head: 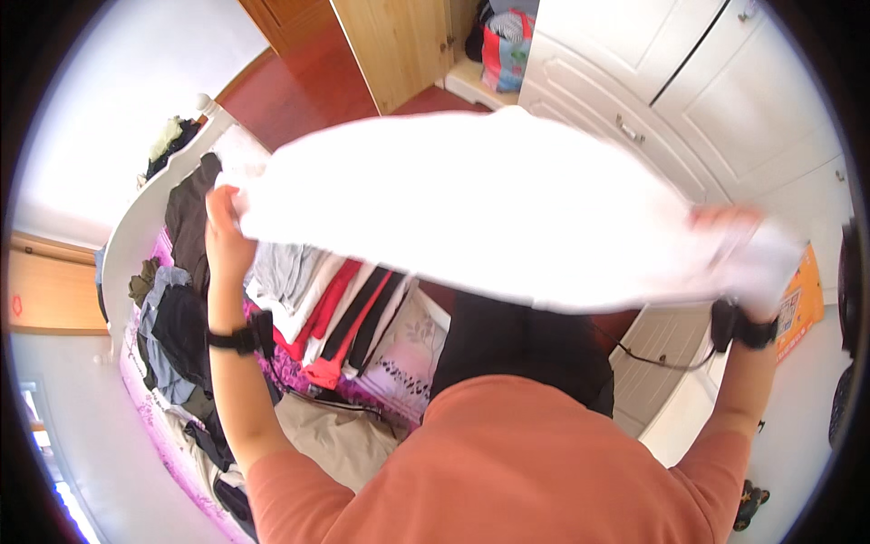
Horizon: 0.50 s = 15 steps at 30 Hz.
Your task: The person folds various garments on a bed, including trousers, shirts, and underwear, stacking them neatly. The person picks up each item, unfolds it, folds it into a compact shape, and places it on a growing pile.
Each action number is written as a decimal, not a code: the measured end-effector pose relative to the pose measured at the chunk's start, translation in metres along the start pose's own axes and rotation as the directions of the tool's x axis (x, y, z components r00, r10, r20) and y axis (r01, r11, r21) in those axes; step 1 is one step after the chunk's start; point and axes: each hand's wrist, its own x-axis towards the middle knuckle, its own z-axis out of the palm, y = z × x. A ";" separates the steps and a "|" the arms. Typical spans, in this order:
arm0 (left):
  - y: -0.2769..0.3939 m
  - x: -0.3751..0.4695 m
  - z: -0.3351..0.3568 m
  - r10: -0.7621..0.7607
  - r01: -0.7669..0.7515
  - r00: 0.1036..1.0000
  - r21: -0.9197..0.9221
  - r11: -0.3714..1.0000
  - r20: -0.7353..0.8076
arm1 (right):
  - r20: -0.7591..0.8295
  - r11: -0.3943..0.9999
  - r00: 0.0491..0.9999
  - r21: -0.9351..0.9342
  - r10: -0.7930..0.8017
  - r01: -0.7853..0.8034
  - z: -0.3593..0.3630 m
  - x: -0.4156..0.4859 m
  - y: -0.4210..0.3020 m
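A white cloth garment [448, 204] hangs stretched out in front of me, so bright and blurred that its exact kind is unclear. My left hand [228, 221] grips its left end. At the other end, my right hand [727, 234] is closed on the fabric, and part of the cloth hangs over that wrist. Below the garment, a row of folded clothes [340, 313] in grey, white, red and black lies on the bed [408, 381]. The raised cloth hides part of the floor and of the bed.
Loose dark and blue clothes [180, 333] are heaped along the bed's left side. Beige fabric [333, 435] lies close to my left arm. A wooden wardrobe door [397, 54] stands ajar by a colourful bag [506, 58]. White drawers [612, 129] rise ahead on the right. A cable [652, 360] hangs near my right wrist.
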 end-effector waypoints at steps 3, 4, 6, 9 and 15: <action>0.004 -0.089 -0.017 -0.003 0.034 0.924 -0.072 0.997 0.382 | 0.405 0.812 0.840 -0.579 0.362 -0.070 0.057 -0.075 0.048; 0.006 -0.112 -0.018 0.014 0.025 0.893 -0.080 0.996 0.449 | 0.358 0.858 0.780 -0.200 0.513 -0.473 0.073 -0.092 0.071; 0.006 -0.137 -0.015 0.014 0.061 0.859 -0.128 0.990 0.512 | 0.419 0.646 0.676 0.235 0.606 -0.726 0.097 -0.117 0.112; 0.008 -0.141 -0.008 -0.030 0.118 0.888 -0.165 0.979 0.458 | 0.400 0.570 0.576 0.148 0.713 -0.808 0.109 -0.149 0.147; 0.041 -0.130 -0.018 0.027 -0.054 0.852 0.036 0.998 0.522 | 0.395 0.700 0.647 0.016 0.652 -0.714 0.103 -0.174 0.183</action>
